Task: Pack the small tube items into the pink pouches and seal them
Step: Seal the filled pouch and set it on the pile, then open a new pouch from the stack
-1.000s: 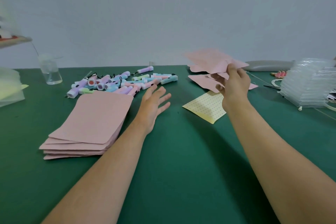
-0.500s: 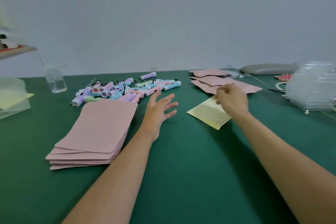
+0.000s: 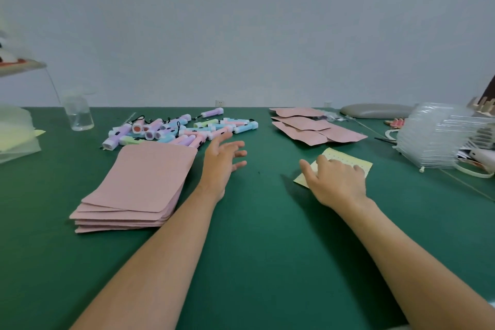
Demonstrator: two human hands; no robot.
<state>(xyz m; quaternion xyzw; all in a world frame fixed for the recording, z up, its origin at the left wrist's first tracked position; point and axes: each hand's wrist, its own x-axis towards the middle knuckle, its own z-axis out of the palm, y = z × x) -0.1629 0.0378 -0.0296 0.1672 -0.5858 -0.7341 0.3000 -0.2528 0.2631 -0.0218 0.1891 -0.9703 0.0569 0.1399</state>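
A heap of several small pastel tubes [image 3: 176, 130] lies at the back left of the green table [image 3: 257, 262]. In front of it sits a stack of flat pink pouches [image 3: 139, 182]. My left hand [image 3: 222, 161] hovers just right of the stack, fingers spread, holding nothing. Several filled pink pouches [image 3: 310, 128] lie at the back right. My right hand [image 3: 334, 179] rests palm down on a yellow sticker sheet [image 3: 345, 158], fingers spread and covering most of it.
A clear bottle [image 3: 79, 112] stands at the back left beside translucent sheets [image 3: 16, 134]. A stack of clear plastic trays [image 3: 439, 136] sits at the right, with a grey pad [image 3: 375, 110] behind and a white cord [image 3: 471, 171] in front.
My right hand let go of the pink pouch onto the back-right pile and came down onto the yellow sticker sheet. My left hand stayed open near the tubes.
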